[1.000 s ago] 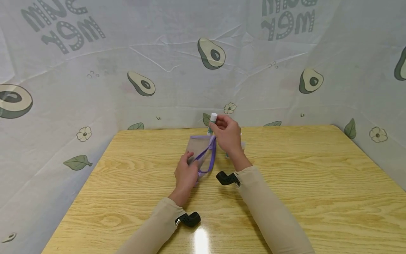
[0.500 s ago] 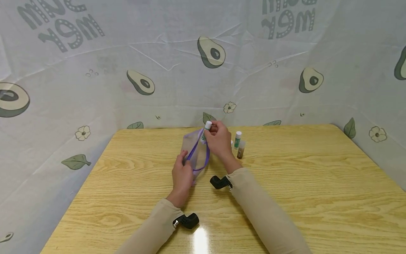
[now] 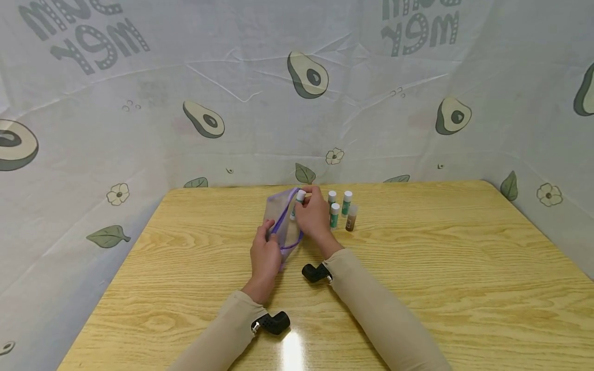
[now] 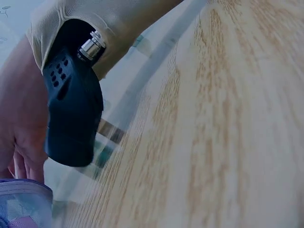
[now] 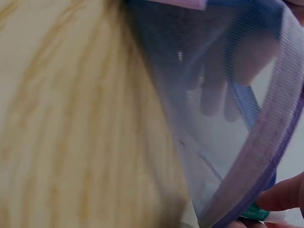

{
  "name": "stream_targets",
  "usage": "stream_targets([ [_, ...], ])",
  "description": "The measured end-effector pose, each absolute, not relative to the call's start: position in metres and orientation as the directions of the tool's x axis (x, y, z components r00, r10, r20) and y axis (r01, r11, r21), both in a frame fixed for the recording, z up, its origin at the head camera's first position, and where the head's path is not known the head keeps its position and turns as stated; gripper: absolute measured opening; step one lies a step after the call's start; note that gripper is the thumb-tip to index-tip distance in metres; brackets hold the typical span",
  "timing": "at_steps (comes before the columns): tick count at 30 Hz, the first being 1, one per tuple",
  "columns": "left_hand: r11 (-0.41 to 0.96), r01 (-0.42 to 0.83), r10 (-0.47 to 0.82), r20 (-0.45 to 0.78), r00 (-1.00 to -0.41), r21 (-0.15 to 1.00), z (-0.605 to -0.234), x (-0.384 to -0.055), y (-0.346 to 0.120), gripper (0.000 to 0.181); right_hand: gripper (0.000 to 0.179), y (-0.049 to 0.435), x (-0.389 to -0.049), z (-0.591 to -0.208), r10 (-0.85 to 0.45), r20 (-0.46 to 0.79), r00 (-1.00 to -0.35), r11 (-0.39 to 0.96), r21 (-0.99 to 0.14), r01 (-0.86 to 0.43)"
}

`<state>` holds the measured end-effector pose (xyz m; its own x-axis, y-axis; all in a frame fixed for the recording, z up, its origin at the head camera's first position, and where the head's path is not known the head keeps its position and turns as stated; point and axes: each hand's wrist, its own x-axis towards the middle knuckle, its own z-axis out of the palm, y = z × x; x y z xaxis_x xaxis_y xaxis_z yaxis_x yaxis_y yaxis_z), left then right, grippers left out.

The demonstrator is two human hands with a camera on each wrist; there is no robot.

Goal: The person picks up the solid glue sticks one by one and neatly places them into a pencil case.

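In the head view, my left hand (image 3: 265, 257) grips the near side of a mesh zip pouch (image 3: 275, 208) with purple trim, its mouth spread apart. My right hand (image 3: 315, 216) pinches a small white-capped tube (image 3: 300, 196) with a green label at the mouth. From the right wrist view, the tube (image 5: 255, 213) is partly behind the pouch's zip edge (image 5: 266, 147), and left-hand fingers (image 5: 213, 90) show through the mesh. In the left wrist view, the right hand (image 4: 23, 123) reaches down to the pouch (image 4: 26, 202).
Right of the pouch stand three white-capped green tubes, among them the nearest tube (image 3: 334, 217), and a brown tube (image 3: 351, 220). The wooden table (image 3: 441, 257) ends at a hanging avocado-print cloth (image 3: 260, 118). Black wrist cameras (image 3: 274, 323) jut from both sleeves.
My right hand has moved left and down, bringing the tube from above the pouch into its mouth. The standing tubes have come into sight behind it. My left hand keeps its grip.
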<state>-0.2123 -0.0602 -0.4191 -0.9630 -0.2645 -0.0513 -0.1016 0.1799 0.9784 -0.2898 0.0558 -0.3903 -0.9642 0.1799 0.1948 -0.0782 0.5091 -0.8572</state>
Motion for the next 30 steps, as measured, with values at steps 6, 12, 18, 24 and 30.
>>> stream_targets([
  [6,0.176,-0.111,-0.26,-0.063,-0.964,0.978,-0.4173,-0.2118,-0.0598,0.044,0.038,0.0532,-0.288,-0.3948,0.184,0.176,-0.967,0.538,-0.842,-0.051],
  [12,0.177,-0.119,-0.267,-0.069,-0.961,0.977,-0.419,-0.2123,-0.0593,0.044,0.04,0.0528,-0.2869,-0.3963,0.205,0.163,-0.965,0.529,-0.848,-0.031],
  [18,0.18,-0.114,-0.271,-0.062,-0.961,0.977,-0.4202,-0.213,-0.0592,0.044,0.041,0.054,-0.2871,-0.3974,0.215,0.118,-0.969,0.542,-0.84,0.018],
  [24,0.184,-0.127,-0.271,-0.074,-0.96,0.975,-0.4184,-0.2123,-0.0584,0.043,0.044,0.0554,-0.287,-0.395,0.207,0.093,-0.974,0.569,-0.822,0.042],
  [30,0.171,-0.114,-0.266,-0.066,-0.962,0.979,-0.4183,-0.2127,-0.0584,0.041,0.04,0.0557,-0.2857,-0.3892,0.196,0.08,-0.977,0.593,-0.803,0.053],
])
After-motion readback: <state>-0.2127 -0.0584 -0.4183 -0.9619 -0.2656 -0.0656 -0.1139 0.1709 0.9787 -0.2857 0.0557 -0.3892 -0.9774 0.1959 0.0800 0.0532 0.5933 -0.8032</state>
